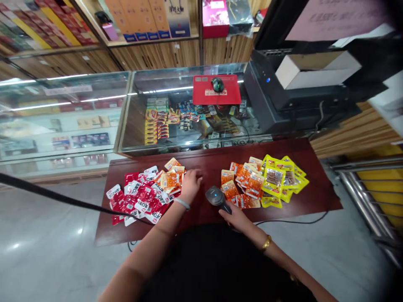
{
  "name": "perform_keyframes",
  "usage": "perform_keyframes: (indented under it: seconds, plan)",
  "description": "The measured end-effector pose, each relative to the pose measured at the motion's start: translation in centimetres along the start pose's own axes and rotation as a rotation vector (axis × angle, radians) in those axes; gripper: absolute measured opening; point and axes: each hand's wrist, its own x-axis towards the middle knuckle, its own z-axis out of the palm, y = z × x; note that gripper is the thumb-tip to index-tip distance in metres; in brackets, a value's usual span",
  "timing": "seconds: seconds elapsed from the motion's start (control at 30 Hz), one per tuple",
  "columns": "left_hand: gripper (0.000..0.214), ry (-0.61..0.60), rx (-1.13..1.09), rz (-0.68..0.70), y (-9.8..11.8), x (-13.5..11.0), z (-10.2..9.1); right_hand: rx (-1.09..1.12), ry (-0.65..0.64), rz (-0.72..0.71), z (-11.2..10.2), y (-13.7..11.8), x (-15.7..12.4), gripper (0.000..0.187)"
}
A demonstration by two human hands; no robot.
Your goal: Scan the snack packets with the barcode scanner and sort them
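Observation:
My right hand (234, 216) is wrapped round the handle of a black barcode scanner (214, 196) that rests near the front of the dark red table (208, 165). My left hand (190, 184) lies on the table at the right edge of a pile of red and orange snack packets (143, 197), its fingers curled against the orange packets (171, 178); what it grips is hidden. To the right of the scanner lies a second pile of orange packets (244, 184) and yellow packets (283, 180).
A glass display counter (185, 113) stands behind the table, with a red mouse pad (201, 94) and mouse (217, 84) on top. A black machine (283, 100) sits at the right. The scanner's cable (292, 221) trails along the front edge. Metal rails (368, 188) stand far right.

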Motion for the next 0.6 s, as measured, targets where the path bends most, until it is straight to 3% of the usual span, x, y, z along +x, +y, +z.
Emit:
perform_keyframes:
  seconds: [0.17,0.3,0.47,0.6]
  plan:
    - [0.044,-0.210,-0.028,0.126,5.9,4.3,5.4,0.058,0.095,0.051,-0.9,1.2,-1.6,0.054]
    - [0.029,-0.274,0.060,0.090,8.2,6.4,7.2,0.096,0.139,0.049,-1.1,2.1,-2.3,0.053]
    - [0.014,-0.314,0.078,0.081,7.6,6.6,7.0,0.099,0.159,0.047,-1.5,2.2,-2.3,0.052]
    - [0.012,-0.363,-0.206,-0.132,4.6,5.4,5.9,0.096,0.127,0.061,-1.6,1.8,-1.8,0.056]
